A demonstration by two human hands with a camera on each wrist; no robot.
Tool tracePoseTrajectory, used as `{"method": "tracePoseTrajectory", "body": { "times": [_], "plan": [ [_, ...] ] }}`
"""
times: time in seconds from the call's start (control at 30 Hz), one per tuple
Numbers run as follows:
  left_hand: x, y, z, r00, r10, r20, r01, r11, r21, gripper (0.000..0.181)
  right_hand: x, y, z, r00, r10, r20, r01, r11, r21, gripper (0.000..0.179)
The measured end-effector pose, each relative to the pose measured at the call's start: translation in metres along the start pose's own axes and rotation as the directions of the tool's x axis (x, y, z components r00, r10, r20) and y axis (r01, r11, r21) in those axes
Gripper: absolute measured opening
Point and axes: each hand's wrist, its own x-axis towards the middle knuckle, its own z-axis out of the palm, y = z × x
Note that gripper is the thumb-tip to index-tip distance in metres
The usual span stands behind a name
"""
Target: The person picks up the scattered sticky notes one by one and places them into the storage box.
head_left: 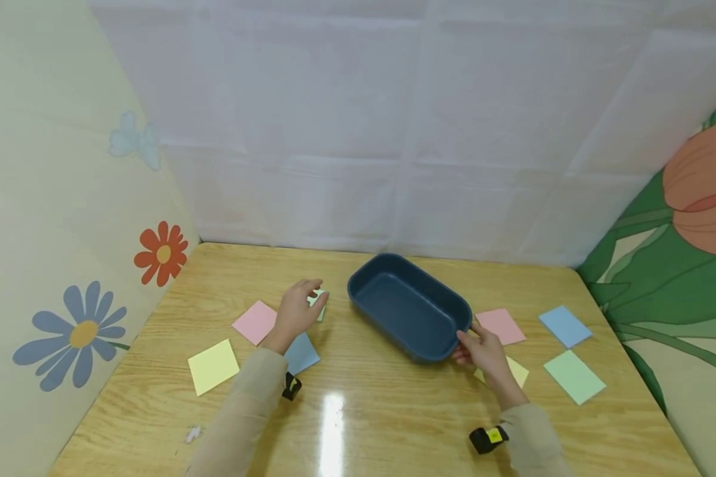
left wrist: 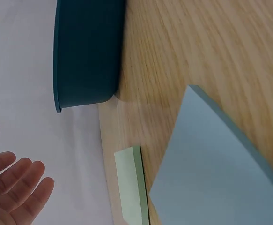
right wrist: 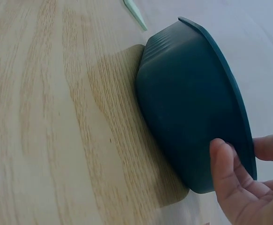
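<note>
the right hand [head_left: 486, 354] pinches the near right corner of a dark blue rectangular basin [head_left: 412, 308], thumb and fingers clamped on either side of its wall. the basin lies at an angle between both hands, towards the far middle of the wooden table [head_left: 388, 417]. the left hand [head_left: 297, 308] hovers near a pale green sticky-note pad [left wrist: 129, 185], fingers loosely bent, thumb apart from them. nearby lie a blue pad [head_left: 302, 356] and a pink pad [head_left: 255, 322].
</note>
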Motion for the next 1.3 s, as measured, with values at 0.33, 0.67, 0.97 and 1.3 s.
{"method": "tracePoseTrajectory", "body": {
  "times": [0.33,0.67,0.97,1.3],
  "plan": [
    [0.012,0.002,0.001,0.996,-0.055,0.065,0.060,0.995,-0.081,0.033,0.000,0.002,-0.001,1.000,-0.009,0.012,0.009,1.000,0.003,0.046],
    [0.025,-0.001,0.007,0.989,-0.070,0.132,0.082,0.992,-0.091,0.034,-0.001,0.003,-0.001,1.000,-0.017,0.015,0.016,1.000,0.015,0.045],
    [0.038,-0.006,0.019,0.982,-0.028,0.189,0.046,0.995,-0.091,0.033,-0.002,0.003,-0.002,1.000,-0.010,0.021,0.010,1.000,0.017,0.048],
    [0.053,-0.016,0.031,0.963,-0.097,0.250,0.116,0.991,-0.064,0.034,0.001,0.004,-0.002,1.000,-0.004,0.019,0.004,1.000,0.031,0.048]
  ]
}}
